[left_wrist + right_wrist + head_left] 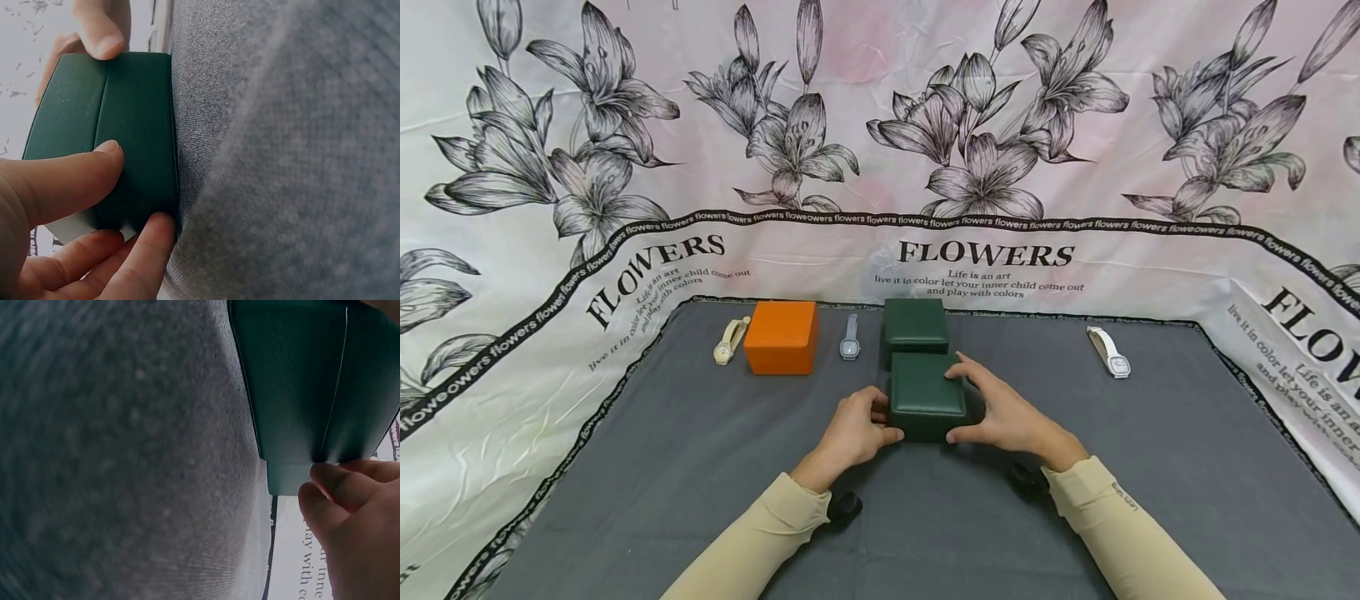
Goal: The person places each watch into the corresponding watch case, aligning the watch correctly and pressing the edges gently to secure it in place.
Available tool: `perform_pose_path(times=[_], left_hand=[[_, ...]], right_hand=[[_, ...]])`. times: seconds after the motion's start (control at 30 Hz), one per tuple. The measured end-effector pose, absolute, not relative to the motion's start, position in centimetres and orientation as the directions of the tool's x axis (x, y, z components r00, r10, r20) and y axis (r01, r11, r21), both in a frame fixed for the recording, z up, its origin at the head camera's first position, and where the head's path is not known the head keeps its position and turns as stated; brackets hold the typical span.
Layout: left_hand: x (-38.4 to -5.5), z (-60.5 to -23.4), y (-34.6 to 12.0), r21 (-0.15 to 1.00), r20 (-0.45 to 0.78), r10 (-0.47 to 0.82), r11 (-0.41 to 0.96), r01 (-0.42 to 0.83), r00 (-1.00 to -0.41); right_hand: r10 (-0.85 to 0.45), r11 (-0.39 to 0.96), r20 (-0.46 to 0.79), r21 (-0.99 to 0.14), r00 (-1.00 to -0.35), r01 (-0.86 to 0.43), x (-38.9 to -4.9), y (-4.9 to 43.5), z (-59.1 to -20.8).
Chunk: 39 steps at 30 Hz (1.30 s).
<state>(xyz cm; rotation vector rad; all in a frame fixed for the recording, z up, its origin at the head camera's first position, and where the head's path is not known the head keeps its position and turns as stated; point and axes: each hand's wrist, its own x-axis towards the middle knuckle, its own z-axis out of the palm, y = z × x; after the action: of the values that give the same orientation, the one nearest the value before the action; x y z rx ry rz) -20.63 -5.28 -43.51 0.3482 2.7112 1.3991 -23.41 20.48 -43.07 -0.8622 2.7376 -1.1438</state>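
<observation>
Both hands hold the nearer dark green box [927, 383], which sits closed on the grey cloth. On its left side is the left hand [850, 429], thumb on the front face and fingers along the side. The right hand [1011, 417] grips the right side, its thumb at the lower front corner. In the left wrist view, the left thumb presses the green box [140, 125] near its lid seam. The right wrist view shows right-hand fingers [340, 487] against the box's side [294, 381]. A second green box [916, 321] stands right behind it.
An orange box [780, 337] stands at the back left, between a cream-strapped watch [730, 342] and a grey watch [850, 340]. A white-strapped watch [1108, 352] lies at the right. Behind the table hangs a flower-printed cloth [820, 250].
</observation>
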Motion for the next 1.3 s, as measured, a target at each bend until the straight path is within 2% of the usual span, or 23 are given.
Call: perform_pose_path(times=[0.3, 0.53, 0.77, 0.97, 1.3], left_hand=[[-20.6, -43.4, -5.2, 0.799, 0.043, 0.232, 0.576, 0.173, -0.972], [-20.6, -43.3, -5.2, 0.791, 0.047, 0.209, 0.589, 0.164, -0.977], [-20.7, -43.3, -5.2, 0.779, 0.064, 0.203, 0.602, 0.176, -0.977], [-20.7, -43.3, -5.4, 0.792, 0.059, 0.188, 0.589, 0.161, -0.980], [-20.7, -43.2, -5.5, 0.803, 0.051, 0.194, 0.576, 0.155, -0.980]], right_hand=[[-0.513, 0.600, 0.232, -0.591, -0.826, -0.539, -23.5, 20.4, -43.1], [-0.472, 0.621, 0.260, -0.580, -0.842, -0.527, -23.4, 20.5, -43.2], [-0.460, 0.529, 0.235, -0.702, -0.856, -0.477, -23.9, 20.6, -43.2], [-0.436, 0.429, 0.170, -0.824, -0.884, -0.370, -24.5, 20.6, -42.6], [-0.395, 0.430, 0.140, -0.845, -0.908, -0.317, -25.0, 20.1, -41.6]])
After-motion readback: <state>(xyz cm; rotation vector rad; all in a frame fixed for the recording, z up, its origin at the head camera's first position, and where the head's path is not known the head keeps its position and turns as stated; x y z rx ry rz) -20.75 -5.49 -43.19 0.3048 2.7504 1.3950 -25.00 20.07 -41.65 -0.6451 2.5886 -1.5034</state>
